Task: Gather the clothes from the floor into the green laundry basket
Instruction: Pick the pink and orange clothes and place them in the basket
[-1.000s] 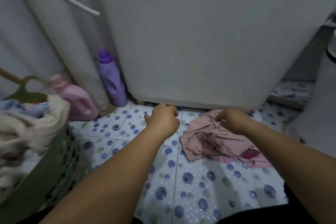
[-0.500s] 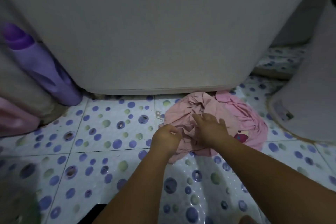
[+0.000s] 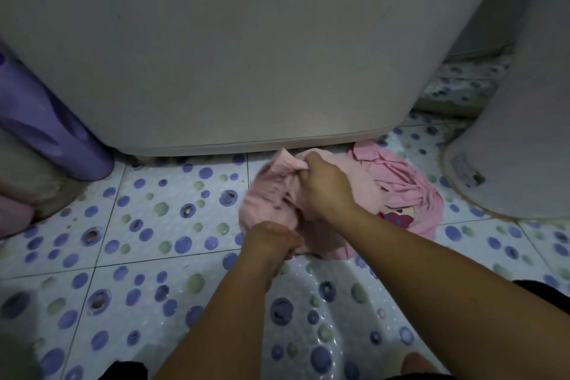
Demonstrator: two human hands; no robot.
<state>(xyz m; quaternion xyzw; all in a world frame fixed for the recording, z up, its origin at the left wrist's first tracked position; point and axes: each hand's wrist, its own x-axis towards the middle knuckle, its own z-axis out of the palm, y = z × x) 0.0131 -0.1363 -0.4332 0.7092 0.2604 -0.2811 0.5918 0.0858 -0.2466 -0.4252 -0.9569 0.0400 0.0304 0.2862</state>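
1. Washing machine [image 3: 231, 49]: pale front panel fills the upper view; taken as landmark.
2. Tiled floor [image 3: 154, 225]: dotted pattern, runs out from the machine's base.
3. Purple bottle [image 3: 52, 136]: stands on the floor at the machine's left corner.
4. Pink garment [image 3: 410, 191]: bunched on the floor just in front of the machine's right end.
5. Right hand [image 3: 327, 188]: fingers curled, pinching a fold of the garment nearest the machine.
6. Left hand [image 3: 271, 241]: fist closed on the garment's near edge, farther from the machine.

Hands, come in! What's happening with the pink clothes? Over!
Left hand and right hand both gripping pink clothes on tiled floor. Basket not in view. Nothing blocking.
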